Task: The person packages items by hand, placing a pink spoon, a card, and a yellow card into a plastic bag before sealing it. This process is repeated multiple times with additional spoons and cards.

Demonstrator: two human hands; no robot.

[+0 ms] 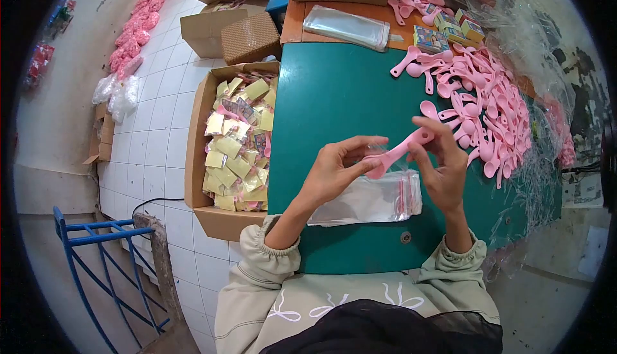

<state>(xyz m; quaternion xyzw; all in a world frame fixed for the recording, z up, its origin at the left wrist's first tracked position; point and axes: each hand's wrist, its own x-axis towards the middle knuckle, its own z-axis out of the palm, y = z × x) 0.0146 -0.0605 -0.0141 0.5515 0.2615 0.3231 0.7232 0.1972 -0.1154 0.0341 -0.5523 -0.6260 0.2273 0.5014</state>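
My left hand (pixel 334 173) pinches a small clear plastic bag (pixel 367 146) at its mouth, above the green table (pixel 334 97). My right hand (pixel 442 161) grips a pink plastic spoon (pixel 400 151) by its handle, and the spoon's bowl end sits at the bag's opening. Beneath both hands lies a stack of clear bags (pixel 373 203) flat on the table. A big heap of pink spoons (pixel 488 110) is spread over the table's right side, just beyond my right hand.
An open cardboard box (pixel 199 155) of gold and yellow packets stands on the tiled floor left of the table. Another bundle of clear bags (pixel 347 27) and small colourful boxes (pixel 450 33) lie at the far end. A blue metal frame (pixel 96 257) stands at lower left.
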